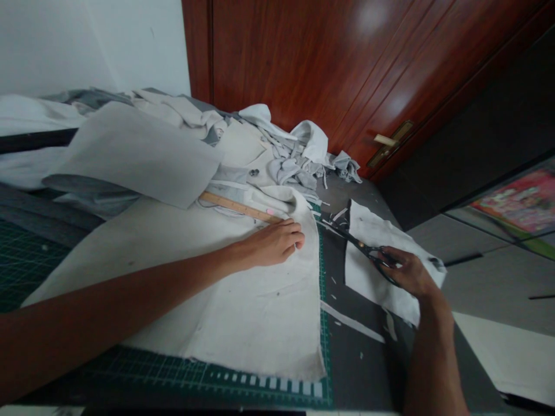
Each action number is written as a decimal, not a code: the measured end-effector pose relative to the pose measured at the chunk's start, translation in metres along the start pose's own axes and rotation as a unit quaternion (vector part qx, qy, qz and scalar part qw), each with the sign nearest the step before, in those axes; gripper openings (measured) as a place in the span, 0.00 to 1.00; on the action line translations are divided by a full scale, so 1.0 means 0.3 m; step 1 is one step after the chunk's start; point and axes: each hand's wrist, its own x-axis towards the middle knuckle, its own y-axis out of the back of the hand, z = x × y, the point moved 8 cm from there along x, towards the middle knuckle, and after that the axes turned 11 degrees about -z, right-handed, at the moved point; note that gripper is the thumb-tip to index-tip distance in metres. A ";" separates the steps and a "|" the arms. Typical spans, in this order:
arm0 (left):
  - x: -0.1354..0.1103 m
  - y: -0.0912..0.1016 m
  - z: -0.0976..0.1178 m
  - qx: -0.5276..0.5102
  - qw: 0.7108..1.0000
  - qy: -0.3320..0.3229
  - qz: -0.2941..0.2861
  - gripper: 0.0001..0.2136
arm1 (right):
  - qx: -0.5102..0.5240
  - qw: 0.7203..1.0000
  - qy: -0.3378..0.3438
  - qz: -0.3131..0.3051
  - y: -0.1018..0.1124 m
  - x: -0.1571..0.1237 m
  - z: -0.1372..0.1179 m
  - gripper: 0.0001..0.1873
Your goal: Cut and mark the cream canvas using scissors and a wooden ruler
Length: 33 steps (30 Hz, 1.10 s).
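Right hand (409,273): fingers through the handles of the black scissors (361,245), closed round them. Blades point left, tips near the right edge of the large white cloth (260,312); how far they are parted is hard to read at this angle. Left hand (277,242): curled, resting on the cloth at the end of the wooden ruler (238,203); cannot tell whether it pinches any fabric.

Cloth lies mostly flat over the green cutting mat (147,367), its right edge near the mat's border. Beyond, on the dark tabletop (359,381), a smaller white piece (373,225) lies beneath the scissors; a thin strip (353,322) and scraps sit nearby. A grey sheet (143,150) covers the ruler's far end; rumpled fabric (299,167) is heaped behind.

Handling notes (judgement): spread the left fingers to pin the cloth, clear of the blade line. Keep the lower blade low against the surface so the fabric stays flat. Mind the smaller piece: it lies close enough to be caught. Long, even strokes should leave a cleaner edge than short snips.
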 end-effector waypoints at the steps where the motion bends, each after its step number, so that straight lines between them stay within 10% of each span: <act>1: 0.000 0.000 0.000 0.000 1.000 0.001 0.000 0.10 | 0.004 1.000 0.000 -0.005 0.004 -0.003 -0.004 0.16; 33: 0.000 -0.005 -0.002 0.018 1.000 -0.011 0.015 0.11 | -0.058 0.995 -0.002 -0.077 -0.027 -0.007 -0.075 0.21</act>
